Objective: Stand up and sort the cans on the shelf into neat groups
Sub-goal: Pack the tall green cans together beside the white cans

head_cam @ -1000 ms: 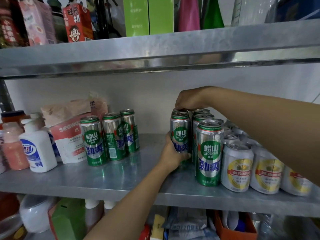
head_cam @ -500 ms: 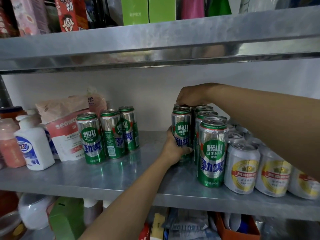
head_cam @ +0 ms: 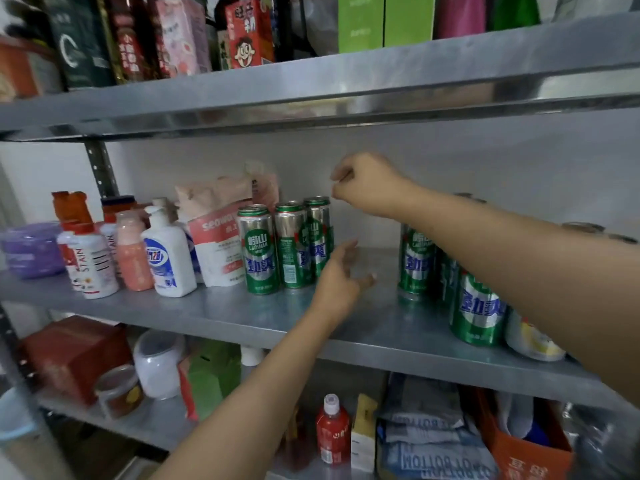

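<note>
Galvanised grey metal shelf (head_cam: 363, 317), seen from the head camera. At its left end stand a purple tub (head_cam: 31, 247), a white stain-remover bottle (head_cam: 93, 268), a pink bottle (head_cam: 133, 254), a white pump bottle (head_cam: 168, 258) with a blue label, and a white and red refill pouch (head_cam: 218, 244).

The right forearm (head_cam: 502, 244) crosses in front of the cans on the right and hides their upper parts. The right hand (head_cam: 367, 181) hangs above the open middle of the shelf, fingers curled into a loose fist with nothing visible in them. The left hand (head_cam: 337, 275) reaches up from below, fingers spread and relaxed, holding nothing. It is just right of the left group of cans; whether it touches them cannot be told.

The cans are tall and upright, green and silver with blue lettering. The left group (head_cam: 291, 249) counts three, standing close in a row that runs back toward the wall. Across the open middle, the right group (head_cam: 478, 306) shows at least three of the same green cans. Beside them on the right is one shorter silver can with a yellow label (head_cam: 530, 337), blurred.
</note>
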### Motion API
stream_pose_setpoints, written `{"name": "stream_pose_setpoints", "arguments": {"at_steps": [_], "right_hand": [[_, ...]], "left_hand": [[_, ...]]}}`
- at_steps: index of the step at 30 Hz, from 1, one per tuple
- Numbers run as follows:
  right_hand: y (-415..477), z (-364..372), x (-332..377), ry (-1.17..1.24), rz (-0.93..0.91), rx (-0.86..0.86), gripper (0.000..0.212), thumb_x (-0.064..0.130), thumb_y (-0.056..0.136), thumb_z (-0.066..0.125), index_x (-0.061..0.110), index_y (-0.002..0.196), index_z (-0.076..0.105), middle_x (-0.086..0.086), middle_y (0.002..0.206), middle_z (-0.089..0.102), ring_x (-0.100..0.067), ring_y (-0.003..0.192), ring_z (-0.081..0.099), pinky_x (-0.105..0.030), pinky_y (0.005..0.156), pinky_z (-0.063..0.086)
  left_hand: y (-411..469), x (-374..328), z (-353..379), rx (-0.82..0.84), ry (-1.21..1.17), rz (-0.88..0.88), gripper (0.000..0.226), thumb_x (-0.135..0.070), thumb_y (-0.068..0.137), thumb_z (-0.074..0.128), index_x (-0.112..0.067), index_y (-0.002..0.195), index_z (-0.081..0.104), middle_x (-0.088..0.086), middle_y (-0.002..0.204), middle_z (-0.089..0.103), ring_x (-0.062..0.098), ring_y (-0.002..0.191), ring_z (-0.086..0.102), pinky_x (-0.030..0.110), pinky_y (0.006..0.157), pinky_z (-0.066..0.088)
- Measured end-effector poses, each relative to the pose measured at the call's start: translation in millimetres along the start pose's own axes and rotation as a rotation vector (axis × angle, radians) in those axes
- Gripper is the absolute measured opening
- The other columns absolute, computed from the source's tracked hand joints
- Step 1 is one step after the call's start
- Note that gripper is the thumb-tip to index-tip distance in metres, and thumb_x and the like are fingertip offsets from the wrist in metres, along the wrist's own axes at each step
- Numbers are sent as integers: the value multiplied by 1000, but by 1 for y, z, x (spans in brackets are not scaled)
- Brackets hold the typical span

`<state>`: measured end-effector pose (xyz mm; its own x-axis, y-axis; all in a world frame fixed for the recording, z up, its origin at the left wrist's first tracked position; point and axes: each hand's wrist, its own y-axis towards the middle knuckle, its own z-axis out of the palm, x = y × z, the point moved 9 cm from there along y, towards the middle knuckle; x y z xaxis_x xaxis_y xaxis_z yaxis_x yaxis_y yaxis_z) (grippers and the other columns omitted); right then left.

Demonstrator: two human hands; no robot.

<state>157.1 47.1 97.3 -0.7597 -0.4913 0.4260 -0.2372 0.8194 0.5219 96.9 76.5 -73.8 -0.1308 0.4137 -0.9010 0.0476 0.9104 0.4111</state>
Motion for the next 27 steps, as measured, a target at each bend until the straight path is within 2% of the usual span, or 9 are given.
{"name": "stream_pose_setpoints", "arguments": {"at_steps": [2, 4, 6, 8, 12, 15, 20, 24, 27], "right_hand": [[-7, 36, -2, 42, 43, -7, 20, 20, 86, 66, 12, 103, 69, -9, 105, 70, -25, 98, 63, -34, 86, 52], [-13, 74, -11, 133, 112, 3, 21, 21, 84, 69, 13, 103, 68, -9, 104, 70, -26, 96, 64, -37, 88, 52], [-17, 108, -19, 254, 176, 37, 25, 19, 84, 70, 11, 108, 65, -9, 103, 69, -26, 97, 65, -40, 88, 53], [-20, 134, -23, 324, 222, 53, 33, 19, 86, 69, 10, 117, 63, -7, 109, 67, -24, 100, 64, -39, 93, 51], [-25, 167, -25, 406, 265, 63, 44, 20, 88, 68, 9, 128, 56, -6, 110, 68, -21, 104, 63, -37, 96, 49], [-29, 182, -25, 438, 283, 68, 44, 21, 88, 68, 9, 129, 56, -6, 110, 68, -21, 106, 63, -35, 98, 48], [-34, 195, -21, 462, 299, 78, 46, 25, 89, 67, 12, 132, 55, -7, 120, 65, -20, 110, 61, -35, 99, 48], [-44, 194, -7, 485, 255, 87, 44, 20, 91, 63, 9, 133, 54, -6, 119, 64, -16, 103, 61, -28, 92, 49], [-55, 172, 3, 471, 196, -4, 34, 16, 90, 63, 11, 123, 59, -4, 112, 67, -15, 96, 62, -33, 89, 53]], "left_hand": [[-14, 4, -43, -159, 48, 41, 51, 2, 82, 69, -15, 127, 52, 1, 128, 60, 18, 122, 56, 36, 106, 44], [-30, 1, -90, -389, 148, 102, 43, -2, 81, 69, -18, 119, 58, -4, 116, 64, 14, 108, 61, 42, 99, 50], [-44, -4, -131, -599, 249, 131, 45, -5, 80, 71, -20, 118, 54, -4, 116, 56, 16, 108, 58, 42, 97, 50], [-47, 0, -160, -709, 344, 59, 58, -11, 78, 75, -15, 127, 45, 5, 125, 47, 25, 116, 52, 45, 100, 46], [-25, 29, -183, -620, 417, -137, 88, -27, 76, 80, -12, 144, 28, 13, 143, 37, 30, 128, 44, 47, 108, 39], [-3, 51, -188, -472, 334, -180, 92, -29, 73, 82, -15, 145, 26, 9, 139, 47, 26, 123, 53, 46, 104, 46], [11, 56, -186, -379, 398, -178, 72, -27, 72, 81, -11, 131, 42, 8, 126, 59, 26, 113, 59, 43, 95, 51], [-2, 40, -187, -375, 555, -158, 55, -27, 74, 78, -9, 118, 49, 8, 113, 62, 27, 102, 60, 36, 78, 48], [-26, 19, -171, -354, 580, -85, 40, -21, 76, 74, -14, 108, 51, 1, 97, 62, 19, 85, 59, 28, 63, 43]]}}
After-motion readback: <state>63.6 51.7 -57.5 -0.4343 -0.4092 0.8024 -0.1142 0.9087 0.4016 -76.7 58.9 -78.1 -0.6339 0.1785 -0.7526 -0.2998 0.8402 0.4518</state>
